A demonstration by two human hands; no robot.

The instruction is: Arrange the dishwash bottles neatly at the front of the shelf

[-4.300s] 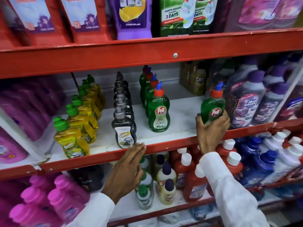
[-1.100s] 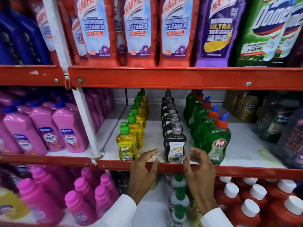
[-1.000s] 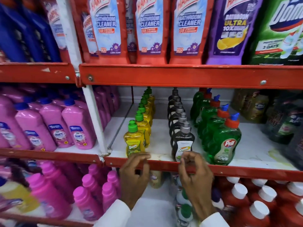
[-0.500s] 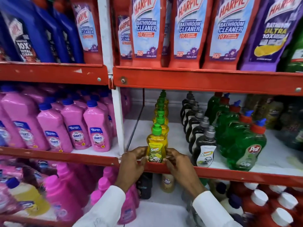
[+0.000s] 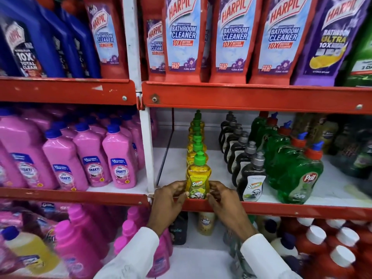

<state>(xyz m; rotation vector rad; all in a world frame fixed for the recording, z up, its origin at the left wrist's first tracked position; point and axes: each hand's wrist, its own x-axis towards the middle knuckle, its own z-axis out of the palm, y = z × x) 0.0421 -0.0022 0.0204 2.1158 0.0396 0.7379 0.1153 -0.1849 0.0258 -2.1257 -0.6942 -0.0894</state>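
Nearest the camera, two white sleeves (image 5: 138, 256) rise from the bottom edge toward the red front lip of the shelf (image 5: 281, 210). The left hand (image 5: 168, 200) and the right hand (image 5: 222, 198) meet at that lip, each curled around one side of the front yellow bottle (image 5: 198, 181), fingertips pressed to its lower label, so both hands hold this one bottle between them. The bottle stands upright at the very front edge of the white shelf board, its green cap (image 5: 199, 158) pointing up, left of centre in the bay and just right of the white upright post (image 5: 146, 150). Behind it the other yellow bottles (image 5: 196, 135) run in a single straight file toward the far wall. To the right, apart from that file, a row of dark bottles with grey caps (image 5: 251, 176) runs front to back, its first bottle also at the front edge. Farther right again stands a row of green bottles with orange caps (image 5: 296, 178), its lead bottle near the lip. Left of the post, pink bottles with blue caps (image 5: 118, 160) fill the neighbouring bay. On the shelf above, red bathroom cleaner pouches (image 5: 182, 37) stand side by side.
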